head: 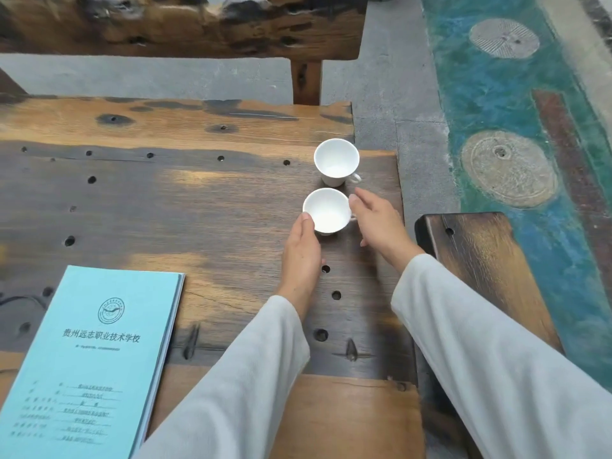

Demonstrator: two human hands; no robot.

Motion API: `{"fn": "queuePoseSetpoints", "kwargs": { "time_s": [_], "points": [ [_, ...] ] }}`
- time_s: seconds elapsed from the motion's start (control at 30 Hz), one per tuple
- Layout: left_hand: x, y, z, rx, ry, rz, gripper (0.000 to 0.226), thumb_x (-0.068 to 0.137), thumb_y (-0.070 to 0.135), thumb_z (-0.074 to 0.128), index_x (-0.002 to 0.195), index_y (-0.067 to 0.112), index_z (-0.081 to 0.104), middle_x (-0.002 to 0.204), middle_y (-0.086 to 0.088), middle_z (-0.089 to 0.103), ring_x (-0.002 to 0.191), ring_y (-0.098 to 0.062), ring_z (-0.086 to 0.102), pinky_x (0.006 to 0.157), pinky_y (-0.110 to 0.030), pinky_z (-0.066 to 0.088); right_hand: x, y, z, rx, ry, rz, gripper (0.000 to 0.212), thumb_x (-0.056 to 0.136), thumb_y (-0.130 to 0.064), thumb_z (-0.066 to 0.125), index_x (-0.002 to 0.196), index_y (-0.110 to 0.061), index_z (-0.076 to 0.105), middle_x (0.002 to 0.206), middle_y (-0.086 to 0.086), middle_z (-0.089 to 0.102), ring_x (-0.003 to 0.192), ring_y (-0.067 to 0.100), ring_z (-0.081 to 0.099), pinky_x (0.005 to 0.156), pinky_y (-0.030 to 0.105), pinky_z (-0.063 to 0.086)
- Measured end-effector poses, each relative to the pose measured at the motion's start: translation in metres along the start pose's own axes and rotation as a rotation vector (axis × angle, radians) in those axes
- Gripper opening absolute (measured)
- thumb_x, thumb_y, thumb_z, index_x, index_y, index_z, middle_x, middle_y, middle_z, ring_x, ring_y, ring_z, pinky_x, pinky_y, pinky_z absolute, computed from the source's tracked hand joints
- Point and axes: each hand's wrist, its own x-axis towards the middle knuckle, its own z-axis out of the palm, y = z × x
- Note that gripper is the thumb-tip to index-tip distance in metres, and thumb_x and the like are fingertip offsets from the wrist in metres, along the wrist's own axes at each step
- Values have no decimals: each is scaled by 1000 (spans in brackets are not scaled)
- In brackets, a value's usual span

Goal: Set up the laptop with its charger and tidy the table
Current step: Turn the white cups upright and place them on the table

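Hands, the left hand (302, 251) and right hand (377, 221), are being cupped with loosened fingers beside the near cup (327, 210), just behind the far cup (336, 160) on the table (198, 200), best being gripped gently; no laptop is being shown.

blue booklet (96, 356) | cover title: 贵州远志职业技术学校 | smaller print illegible

The blue booklet (89, 362) is cut off by the lower and left edges, its small printed lines too fine to read, and the right hand (377, 223) hides the near cup's (326, 210) handle.
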Motion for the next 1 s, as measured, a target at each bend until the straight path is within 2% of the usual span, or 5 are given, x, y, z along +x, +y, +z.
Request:
{"fn": "queuePoseSetpoints", "kwargs": {
  "time_s": [0.27,0.4,0.67,0.87,1.0],
  "points": [
    [6,-4,12,-161,31,-32,35,104,48,34,136,40,48,134,6,61,120,-15,60,100,-43,52,8,7,-4,-70,-195,-53,32,103,-31,42,117,-31,71,70,-6,62,44,3,47,37,22,39],
    [2,-7,4,-183,57,-40,30,102,49,40,126,35,51,130,4,62,121,-15,61,99,-44,52,-8,13,0,0,-193,-40,26,101,-30,47,106,-29,73,79,-2,69,36,1,44,37,22,37],
    [-38,-25,-35,-107,-18,-5,17,100,53,41,109,45,54,128,9,62,120,-13,60,98,-41,51,-82,26,29,173,-126,105,23,98,-25,53,120,-25,61,110,-5,73,45,-5,52,37,18,36],
    [-96,-54,-93,-30,-32,24,26,100,56,40,107,42,61,108,13,65,112,-15,62,98,-44,50,-173,30,66,290,-179,56,35,98,-13,52,130,-26,59,80,-9,71,50,1,51,37,22,36],
    [-145,-82,-133,4,-55,114,30,104,45,39,99,40,68,107,3,69,108,-18,64,98,-49,51,-247,28,86,393,-198,35,47,96,-9,55,136,-33,56,112,-5,74,73,6,60,39,25,40]
  ]
}}
